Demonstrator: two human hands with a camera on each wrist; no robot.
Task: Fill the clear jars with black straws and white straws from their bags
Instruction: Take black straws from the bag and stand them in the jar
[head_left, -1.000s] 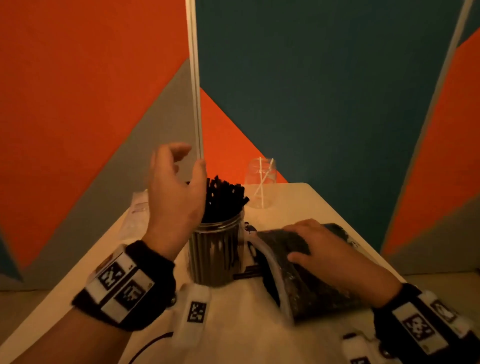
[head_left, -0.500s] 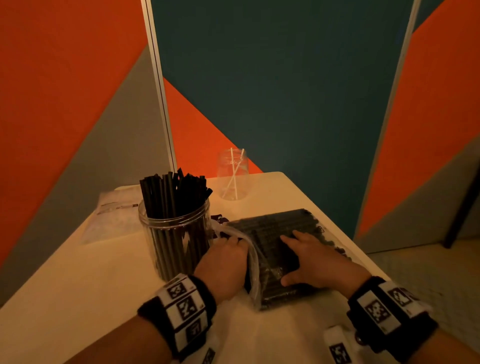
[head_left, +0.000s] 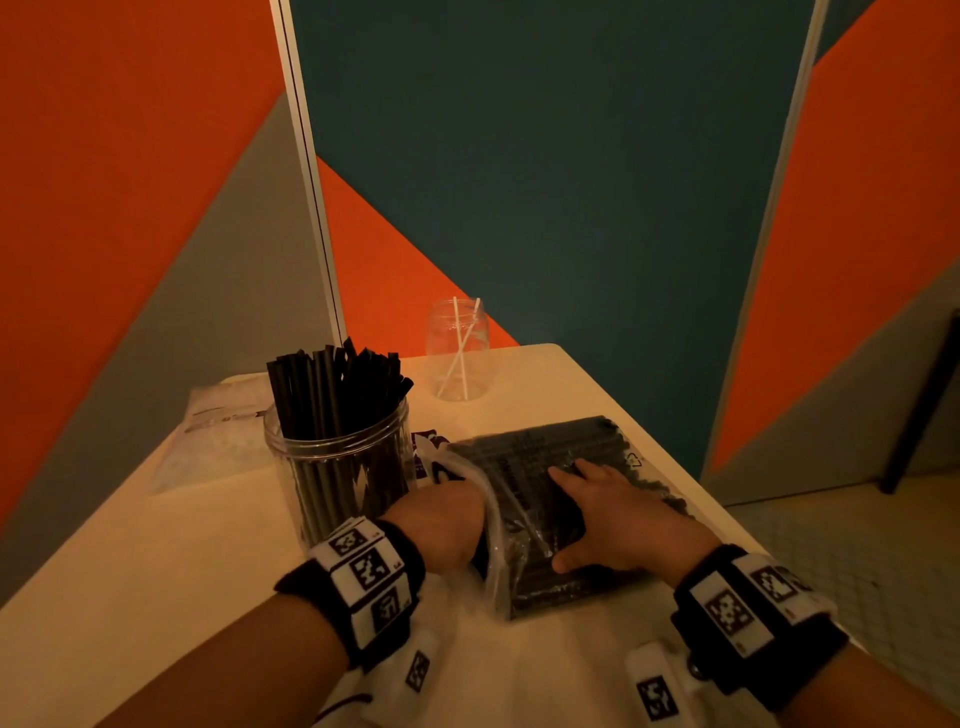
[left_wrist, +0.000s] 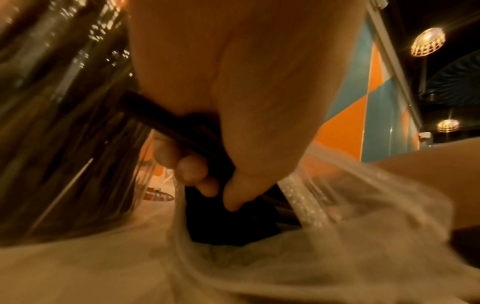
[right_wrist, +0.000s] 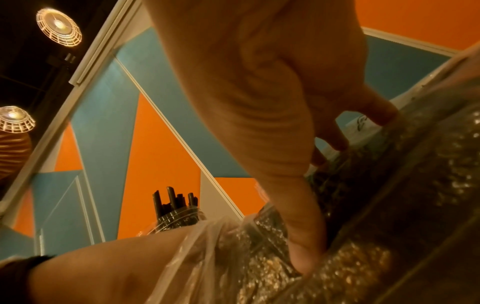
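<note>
left hand (head_left: 441, 525), up by the full jar (head_left: 340, 457) a second ago, now reaches into the bag of black straws (head_left: 561, 499) on the table, fingers curled round a few; right hand (head_left: 618, 519) flat, pinning bag: next batch likely coming.

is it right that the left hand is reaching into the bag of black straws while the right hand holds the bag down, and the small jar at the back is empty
Not quite: the small jar at the back holds a few white straws, as the head view shows. The rest stands: the left hand is in the mouth of the bag of black straws, and the right hand holds it down.
</note>
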